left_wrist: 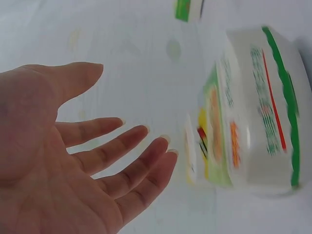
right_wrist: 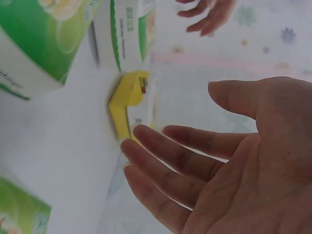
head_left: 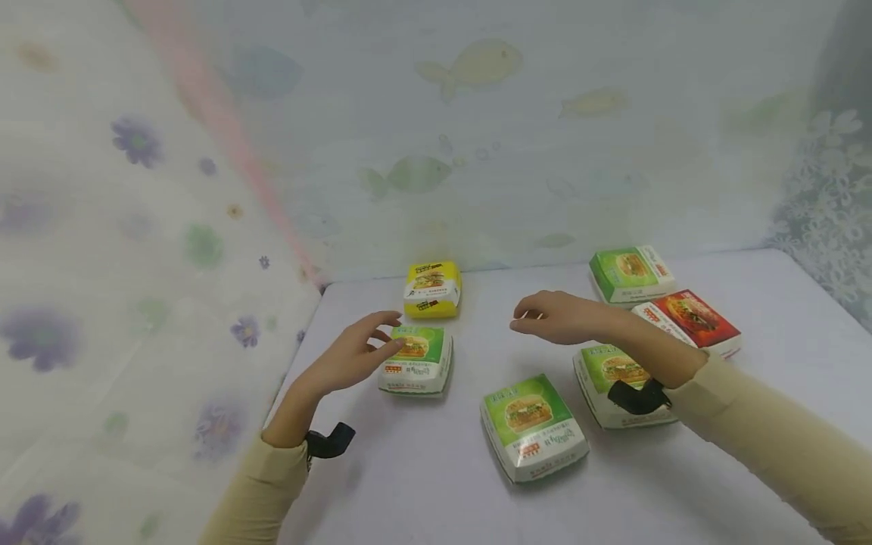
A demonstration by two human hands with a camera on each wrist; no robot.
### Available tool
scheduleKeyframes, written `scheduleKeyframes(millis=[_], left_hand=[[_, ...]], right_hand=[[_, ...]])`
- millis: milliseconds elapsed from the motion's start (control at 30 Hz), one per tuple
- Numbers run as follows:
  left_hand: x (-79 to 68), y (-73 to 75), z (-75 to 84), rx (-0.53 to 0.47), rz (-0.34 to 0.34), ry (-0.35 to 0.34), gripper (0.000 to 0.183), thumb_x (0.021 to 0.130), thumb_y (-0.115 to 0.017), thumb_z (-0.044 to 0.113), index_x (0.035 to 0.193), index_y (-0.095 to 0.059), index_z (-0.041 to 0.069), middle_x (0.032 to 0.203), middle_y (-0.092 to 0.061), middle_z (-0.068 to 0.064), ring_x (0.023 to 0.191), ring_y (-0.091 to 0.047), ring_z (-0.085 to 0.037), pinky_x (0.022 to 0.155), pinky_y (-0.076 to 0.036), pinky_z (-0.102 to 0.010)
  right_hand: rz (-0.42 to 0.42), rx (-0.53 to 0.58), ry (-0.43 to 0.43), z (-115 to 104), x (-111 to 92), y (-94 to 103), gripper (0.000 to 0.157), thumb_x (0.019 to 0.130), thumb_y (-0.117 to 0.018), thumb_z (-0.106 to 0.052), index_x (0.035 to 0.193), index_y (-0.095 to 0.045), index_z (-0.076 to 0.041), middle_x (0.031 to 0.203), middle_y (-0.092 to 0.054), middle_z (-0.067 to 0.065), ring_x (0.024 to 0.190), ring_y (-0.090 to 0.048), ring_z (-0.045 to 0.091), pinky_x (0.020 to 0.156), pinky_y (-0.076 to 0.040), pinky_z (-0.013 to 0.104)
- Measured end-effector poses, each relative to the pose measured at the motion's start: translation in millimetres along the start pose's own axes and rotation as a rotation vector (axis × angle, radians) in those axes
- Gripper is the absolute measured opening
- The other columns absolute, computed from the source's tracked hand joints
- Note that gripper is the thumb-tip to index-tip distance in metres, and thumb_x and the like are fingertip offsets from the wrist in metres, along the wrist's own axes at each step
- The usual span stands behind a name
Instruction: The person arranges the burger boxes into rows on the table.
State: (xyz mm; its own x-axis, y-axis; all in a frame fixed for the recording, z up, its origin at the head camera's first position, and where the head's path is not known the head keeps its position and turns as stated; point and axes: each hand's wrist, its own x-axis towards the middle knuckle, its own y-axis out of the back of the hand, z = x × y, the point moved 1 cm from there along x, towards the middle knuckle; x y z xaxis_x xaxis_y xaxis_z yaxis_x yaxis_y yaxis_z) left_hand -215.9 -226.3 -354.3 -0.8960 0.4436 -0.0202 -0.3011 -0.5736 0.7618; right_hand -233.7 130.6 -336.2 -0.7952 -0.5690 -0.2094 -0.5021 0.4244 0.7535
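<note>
My left hand (head_left: 350,354) is raised with loosely bent fingers, holding nothing. In the head view it overlaps the left edge of a green-and-white burger box (head_left: 418,371); the left wrist view shows a gap between the fingertips and that box (left_wrist: 263,117). Just behind stands a yellow-and-white burger box (head_left: 432,291). My right hand (head_left: 562,316) hovers in the air, palm facing left and relaxed fingers holding nothing. Below it on the table lies another green-and-white burger box (head_left: 533,424), set at a slant. A further green-and-white box (head_left: 602,386) is partly hidden by my right forearm.
At the right, a red-and-white burger box (head_left: 702,322) lies by the box under my forearm. Behind it is a green-and-white box (head_left: 633,276). All stand on a white-covered table (head_left: 422,477), with a fish-print curtain (head_left: 477,151) behind and a flower-print curtain (head_left: 136,303) at the left.
</note>
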Motion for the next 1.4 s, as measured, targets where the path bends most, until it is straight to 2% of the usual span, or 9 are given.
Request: scheduleKeyframes(millis=[133, 267, 433, 567, 700, 833, 1100, 1267, 1400], left_hand=[[5.8, -10.5, 20.4, -0.017, -0.016, -0.092, 0.049, 0.103, -0.063, 0.029, 0.146, -0.050, 0.009, 0.144, -0.056, -0.013, 0.117, -0.061, -0.024, 0.095, -0.054, -0.044], [9.4, -29.4, 34.2, -0.035, -0.092, -0.115, 0.051, 0.104, -0.063, 0.031, 0.147, -0.050, 0.009, 0.145, -0.055, -0.011, 0.116, -0.061, -0.020, 0.094, -0.055, -0.039], [8.8, -59.8, 41.7, -0.027, -0.198, -0.079, 0.053, 0.104, -0.060, 0.037, 0.149, -0.049, 0.010, 0.144, -0.056, -0.008, 0.112, -0.061, -0.017, 0.089, -0.055, -0.033], [8.4, -81.9, 42.4, -0.036, -0.289, -0.027, 0.057, 0.105, -0.058, 0.039, 0.152, -0.045, 0.010, 0.145, -0.055, -0.010, 0.106, -0.064, -0.015, 0.081, -0.056, -0.028], [8.9, -100.6, 43.9, -0.128, -0.371, 0.036, 0.060, 0.105, -0.058, 0.039, 0.154, -0.041, 0.008, 0.147, -0.052, -0.012, 0.095, -0.070, -0.016, 0.073, -0.058, -0.027], [10.5, -114.8, 44.9, -0.193, -0.431, 0.058, 0.055, 0.105, -0.058, 0.037, 0.151, -0.044, 0.009, 0.142, -0.054, -0.011, 0.087, -0.072, -0.016, 0.071, -0.060, -0.030], [23.3, -123.6, 44.7, -0.230, -0.464, 0.087, 0.045, 0.107, -0.054, 0.036, 0.148, -0.051, 0.018, 0.137, -0.058, -0.006, 0.084, -0.071, -0.014, 0.074, -0.060, -0.033], [32.4, -126.7, 40.6, -0.220, -0.450, 0.058, 0.042, 0.108, -0.051, 0.037, 0.147, -0.052, 0.021, 0.139, -0.057, -0.005, 0.084, -0.071, -0.012, 0.075, -0.059, -0.032], [35.0, -127.2, 40.0, -0.212, -0.441, 0.061, 0.042, 0.108, -0.051, 0.038, 0.147, -0.052, 0.021, 0.139, -0.057, -0.006, 0.086, -0.070, -0.013, 0.075, -0.060, -0.032]], right_hand=[[0.025, -0.007, 0.000, 7, -15, 5.5, 0.046, 0.106, -0.056, -0.035, 0.134, -0.060, 0.001, 0.129, -0.064, 0.018, 0.120, -0.060, 0.038, 0.097, -0.053, 0.052], [0.028, -0.019, -0.014, 15, -26, 4.0, 0.048, 0.104, -0.059, -0.037, 0.134, -0.060, 0.001, 0.126, -0.066, 0.017, 0.117, -0.062, 0.035, 0.094, -0.055, 0.051], [-0.018, -0.003, -0.033, 20, -36, -7.9, 0.053, 0.101, -0.064, -0.036, 0.135, -0.057, 0.004, 0.122, -0.067, 0.016, 0.111, -0.065, 0.032, 0.090, -0.057, 0.048], [-0.064, -0.012, -0.070, 21, -39, -20.7, 0.056, 0.099, -0.067, -0.036, 0.138, -0.055, 0.002, 0.123, -0.067, 0.016, 0.110, -0.065, 0.031, 0.088, -0.057, 0.047], [-0.104, -0.028, -0.110, 25, -40, -34.2, 0.060, 0.097, -0.069, -0.038, 0.141, -0.053, -0.001, 0.124, -0.066, 0.015, 0.113, -0.063, 0.033, 0.090, -0.056, 0.051], [-0.132, -0.018, -0.125, 27, -40, -45.2, 0.061, 0.096, -0.069, -0.041, 0.141, -0.053, -0.003, 0.125, -0.066, 0.013, 0.117, -0.061, 0.035, 0.093, -0.053, 0.053], [-0.143, -0.022, -0.111, 27, -44, -51.0, 0.052, 0.100, -0.066, -0.037, 0.134, -0.059, 0.001, 0.113, -0.069, 0.010, 0.105, -0.063, 0.026, 0.090, -0.054, 0.049], [-0.136, -0.038, -0.111, 27, -49, -54.6, 0.040, 0.101, -0.065, -0.037, 0.118, -0.064, 0.000, 0.100, -0.068, 0.004, 0.089, -0.061, 0.017, 0.081, -0.056, 0.042], [-0.124, -0.029, -0.121, 26, -53, -54.8, 0.037, 0.101, -0.064, -0.038, 0.111, -0.064, -0.003, 0.096, -0.067, 0.002, 0.085, -0.059, 0.016, 0.077, -0.054, 0.039]])
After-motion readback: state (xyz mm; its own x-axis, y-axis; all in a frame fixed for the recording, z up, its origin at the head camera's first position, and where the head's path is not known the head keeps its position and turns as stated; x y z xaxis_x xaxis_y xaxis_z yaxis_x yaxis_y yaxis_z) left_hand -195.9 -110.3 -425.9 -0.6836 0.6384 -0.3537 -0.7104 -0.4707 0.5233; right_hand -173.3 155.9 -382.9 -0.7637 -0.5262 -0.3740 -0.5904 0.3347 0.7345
